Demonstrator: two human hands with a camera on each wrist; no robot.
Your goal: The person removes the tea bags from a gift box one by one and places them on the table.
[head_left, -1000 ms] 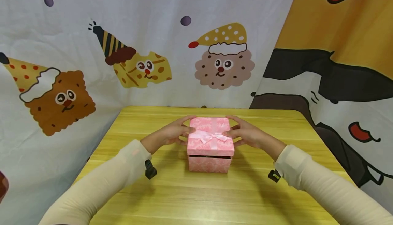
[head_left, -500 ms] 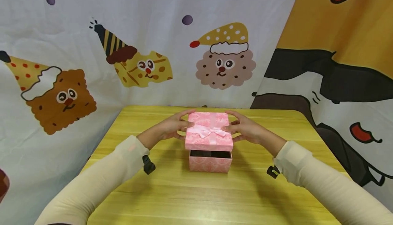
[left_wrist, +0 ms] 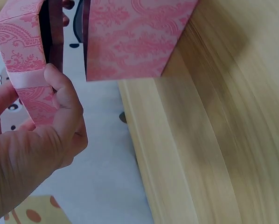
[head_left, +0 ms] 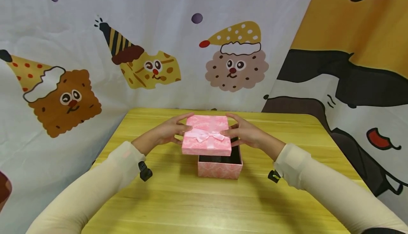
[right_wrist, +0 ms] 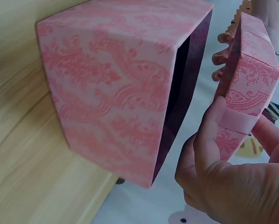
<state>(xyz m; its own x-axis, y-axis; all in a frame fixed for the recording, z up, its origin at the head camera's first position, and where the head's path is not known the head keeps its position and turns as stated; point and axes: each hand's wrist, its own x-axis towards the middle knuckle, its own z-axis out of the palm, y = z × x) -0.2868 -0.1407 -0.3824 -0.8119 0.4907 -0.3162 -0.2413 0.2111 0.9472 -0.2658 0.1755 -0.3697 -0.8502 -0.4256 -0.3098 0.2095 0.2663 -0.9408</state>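
Note:
A pink patterned box lid (head_left: 207,145) with a ribbon bow is held in the air between both hands. My left hand (head_left: 167,131) grips its left side, and my right hand (head_left: 247,133) grips its right side. In the left wrist view, thumb and fingers curl round the lid's edge (left_wrist: 25,56) over the ribbon. The right wrist view has the other hand (right_wrist: 237,186) pinching the opposite edge. Below and a little to the right stands the open pink box (head_left: 220,170), its dark inside partly showing. The lid overlaps the box's back left part in the head view.
The box stands on a yellow wooden table (head_left: 178,198). Behind the table hangs a white cloth (head_left: 159,10) printed with cartoon biscuits and cheese. Each wrist carries a small black camera.
The lid has risen off the box and shifted left, carried by both hands. The box's dark opening now shows widely, while the box stays in its place on the table.

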